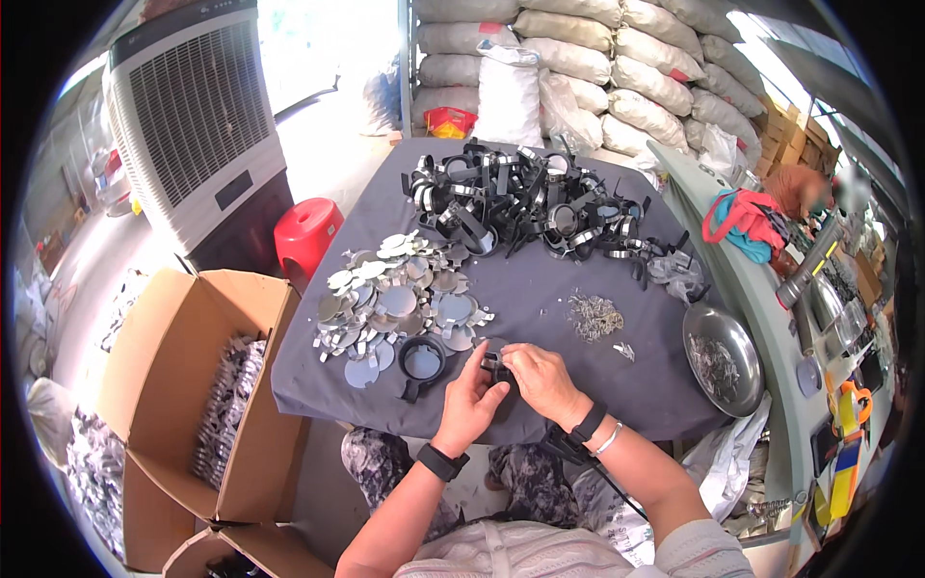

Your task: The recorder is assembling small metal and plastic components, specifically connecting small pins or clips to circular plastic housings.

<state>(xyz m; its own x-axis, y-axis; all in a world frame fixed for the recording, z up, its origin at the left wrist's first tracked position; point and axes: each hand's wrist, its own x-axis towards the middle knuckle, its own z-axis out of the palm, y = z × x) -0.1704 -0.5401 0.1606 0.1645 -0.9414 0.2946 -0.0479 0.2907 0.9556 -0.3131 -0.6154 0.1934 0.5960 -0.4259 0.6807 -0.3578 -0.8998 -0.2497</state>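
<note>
Near the front edge of the dark cloth-covered table [617, 405], both hands meet at a black plastic part [495, 366], mostly hidden by fingers. My left hand [469, 403] steadies its left side between thumb and fingers. My right hand [545, 381] pinches it from above and the right; whether a small piece is in that pinch cannot be made out. Just left lies a black ring-shaped part with a handle [422, 361], a grey disc inside it. Beyond it spreads a pile of flat metal discs with small tabs [397, 301]. Small metal pieces [595, 317] lie heaped to the right.
A large heap of black handled rings with metal bands [540, 202] covers the table's far side. A steel dish [746, 385] of small pieces stands at the right edge. Cardboard boxes [159, 385], a red stool [306, 236] and an air cooler [198, 116] stand left; stacked sacks [568, 63] behind.
</note>
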